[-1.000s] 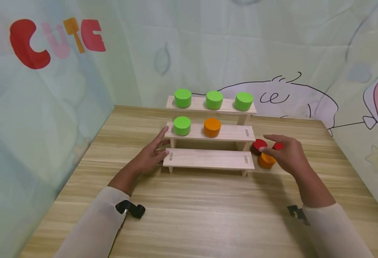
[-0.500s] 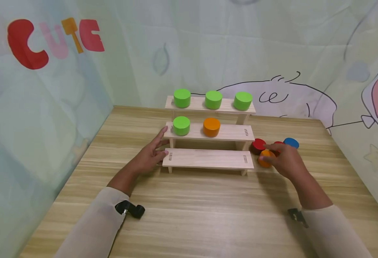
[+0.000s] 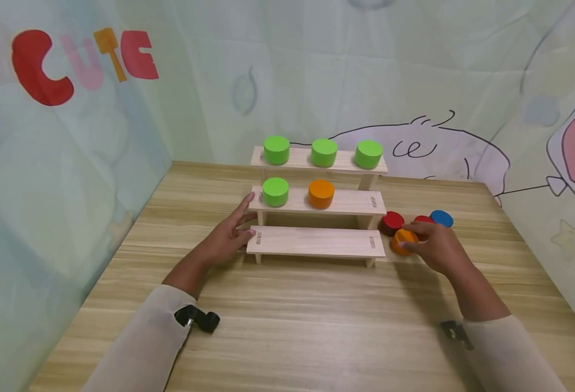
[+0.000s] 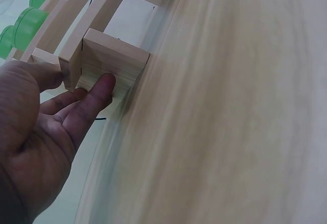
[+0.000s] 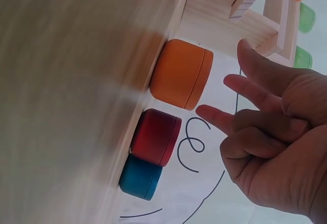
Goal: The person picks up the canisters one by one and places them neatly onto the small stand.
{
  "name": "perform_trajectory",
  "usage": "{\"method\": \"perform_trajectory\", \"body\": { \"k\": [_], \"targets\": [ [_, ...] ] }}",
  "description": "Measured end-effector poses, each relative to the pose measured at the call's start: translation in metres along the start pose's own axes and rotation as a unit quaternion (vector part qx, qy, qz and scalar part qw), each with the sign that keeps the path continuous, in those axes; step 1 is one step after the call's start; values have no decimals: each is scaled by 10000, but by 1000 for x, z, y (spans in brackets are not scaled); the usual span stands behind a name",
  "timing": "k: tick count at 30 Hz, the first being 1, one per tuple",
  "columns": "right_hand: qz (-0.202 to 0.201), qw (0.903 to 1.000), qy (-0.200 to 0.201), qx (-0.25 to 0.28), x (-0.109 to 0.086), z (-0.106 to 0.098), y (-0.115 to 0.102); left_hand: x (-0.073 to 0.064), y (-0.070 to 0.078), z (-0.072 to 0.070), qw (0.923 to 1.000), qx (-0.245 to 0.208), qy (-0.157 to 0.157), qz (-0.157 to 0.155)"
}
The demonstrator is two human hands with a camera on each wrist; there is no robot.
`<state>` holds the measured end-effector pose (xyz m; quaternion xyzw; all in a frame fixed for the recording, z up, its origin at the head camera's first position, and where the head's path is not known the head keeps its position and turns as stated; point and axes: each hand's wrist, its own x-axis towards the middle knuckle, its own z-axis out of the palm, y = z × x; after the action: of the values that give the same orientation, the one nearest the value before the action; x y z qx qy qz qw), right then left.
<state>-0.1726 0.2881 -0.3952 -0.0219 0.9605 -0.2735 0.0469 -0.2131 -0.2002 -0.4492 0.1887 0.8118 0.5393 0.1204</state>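
A three-tier pale wooden display shelf (image 3: 317,239) stands on the table. At its left end my left hand (image 3: 224,239) holds the lowest board, thumb on the board's end in the head view, another fingertip below it in the left wrist view. My right hand (image 3: 436,245) hovers over a round orange box (image 5: 179,73), thumb and forefinger spread close above its lid; the right wrist view shows a gap between. Around it stand two red boxes (image 3: 392,223), one partly behind the fingers, and a blue box (image 3: 441,218).
Three green boxes (image 3: 324,153) line the top tier. On the middle tier sit another green box (image 3: 275,191) and an orange one (image 3: 321,194). The wooden table (image 3: 287,316) extends toward me. Printed cloth walls (image 3: 209,81) enclose the back and sides.
My right hand has come down and drawn its thumb and forefinger closer to the orange box, uncovering the blue box behind. The left hand has stayed at the shelf's end.
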Motion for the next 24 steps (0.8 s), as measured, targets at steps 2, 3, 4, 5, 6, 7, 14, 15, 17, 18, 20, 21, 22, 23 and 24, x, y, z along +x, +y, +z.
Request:
{"method": "perform_trajectory", "body": {
  "k": [2,3,4,5,6,7,14,15,17,18,20,21,22,23,24],
  "targets": [
    [7,10000,-88,31,0,0,1,0,-1,0,10000,-21,0,0],
    [18,9999,-138,39,0,-1,2,0,-1,0,10000,-36,-2,2],
    [36,9998,-186,40,0,-1,3,0,-1,0,10000,-56,-3,-6],
    [72,9997,-236,52,1,-1,3,1,-1,0,10000,-61,-6,-7],
    [100,9995,-281,55,1,-2,3,1,-1,0,10000,-69,-5,-5],
    [124,9994,-316,57,1,-2,4,1,-1,0,10000,-77,-7,-3],
    [250,9984,-498,-49,4,-2,6,1,-2,1,10000,-66,-8,10],
    [246,9984,-502,-67,4,-1,7,1,-2,1,10000,-50,-11,7],
    [230,9984,-500,-121,4,-1,8,1,-2,1,10000,-43,-7,-24],
    [221,9984,-506,-155,4,0,8,1,-2,1,10000,-29,-3,-25],
    [219,9981,-521,-251,4,0,9,1,-1,1,10000,-20,-6,-5],
    [216,9979,-528,-299,4,0,9,1,-1,1,10000,-16,-3,-12],
    [200,9978,-529,-354,5,1,9,1,-1,1,10000,-18,4,-14],
    [188,9976,-531,-408,5,1,10,1,-1,1,10000,-20,1,-7],
    [151,9975,-518,-460,5,2,10,1,-1,1,10000,-29,1,1]
  ]
}}
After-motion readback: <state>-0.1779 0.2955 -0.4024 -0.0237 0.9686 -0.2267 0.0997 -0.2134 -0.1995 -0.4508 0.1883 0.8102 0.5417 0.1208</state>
